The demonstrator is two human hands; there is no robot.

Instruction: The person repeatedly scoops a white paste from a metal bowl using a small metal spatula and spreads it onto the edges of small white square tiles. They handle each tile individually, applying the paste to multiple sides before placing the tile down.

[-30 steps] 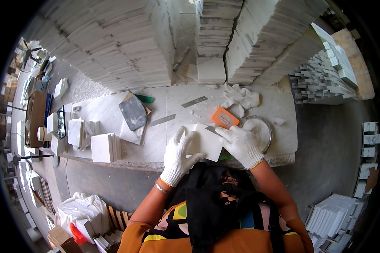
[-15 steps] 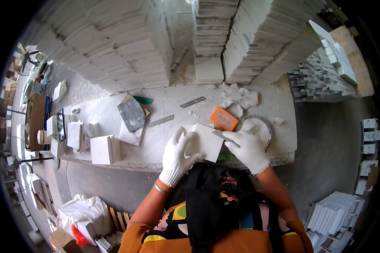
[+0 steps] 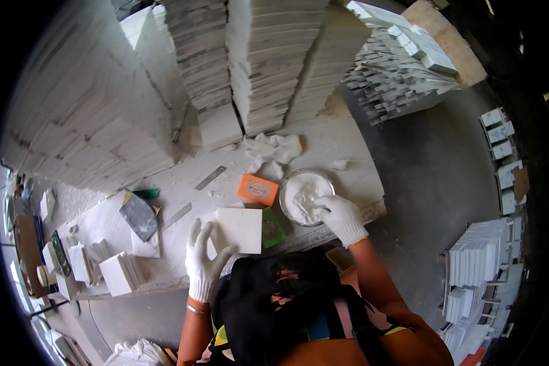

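Note:
A square white tile [image 3: 240, 232] lies near the bench's front edge, overlapping a green box [image 3: 273, 227]. Beside its left edge my gloved left hand [image 3: 200, 259] is open, thumb and fingers spread; whether it touches the tile I cannot tell. My gloved right hand [image 3: 341, 218] is closed at a round metal-rimmed bowl [image 3: 280, 199], fingers at the white paste [image 3: 306, 190] inside. The flat metal scraper it held a moment ago is hidden now by hand and paste. An orange box [image 3: 258, 190] sits between tile and bowl.
Two flat metal strips [image 3: 211, 177] lie on the bench, near a grey slab [image 3: 138, 217]. A crumpled white glove [image 3: 273, 151] is behind the orange box. Small tiles [image 3: 121, 273] stand at left. Tall stacks of slabs [image 3: 274, 61] rise at the back.
My right hand has gone from the tile, where it held the scraper against its edge, to the bowl of paste. My left hand stays beside the tile. The whole view has shifted and turned.

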